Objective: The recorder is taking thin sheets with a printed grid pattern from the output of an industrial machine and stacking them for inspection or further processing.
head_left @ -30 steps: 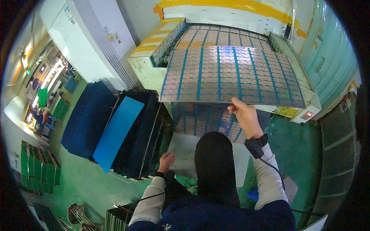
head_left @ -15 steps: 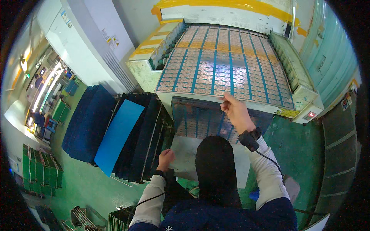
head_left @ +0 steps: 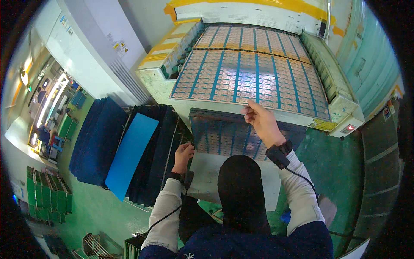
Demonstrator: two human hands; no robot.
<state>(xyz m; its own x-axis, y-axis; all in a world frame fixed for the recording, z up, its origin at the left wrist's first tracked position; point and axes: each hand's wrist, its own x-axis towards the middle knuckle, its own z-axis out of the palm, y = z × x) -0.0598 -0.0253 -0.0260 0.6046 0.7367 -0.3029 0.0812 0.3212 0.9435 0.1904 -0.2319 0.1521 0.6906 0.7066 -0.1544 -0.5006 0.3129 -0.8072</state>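
Note:
A large circuit board panel (head_left: 248, 82), copper-coloured with blue strips, lies on the bed of a white machine, with a second panel (head_left: 254, 39) behind it. My right hand (head_left: 262, 124) is at the front edge of the nearer panel, thumb and index finger closed on that edge. Lower and to the left, my left hand (head_left: 183, 157) is raised with its fingers curled together, and I see nothing in it. It is between the rack of dark panels and several similar panels (head_left: 233, 134) standing on edge below the machine's front.
At left, a bright blue sheet (head_left: 133, 153) leans on a rack of dark panels (head_left: 97, 140). Side housings (head_left: 330, 82) flank the machine bed, with a lit red switch (head_left: 348, 128) at its right corner. Green racks (head_left: 48, 194) stand at the far left.
My left hand has risen toward the machine, its fingers curling more. My right hand stays at the panel's front edge. The view has shifted slightly, and the seam between the two panels shows more clearly.

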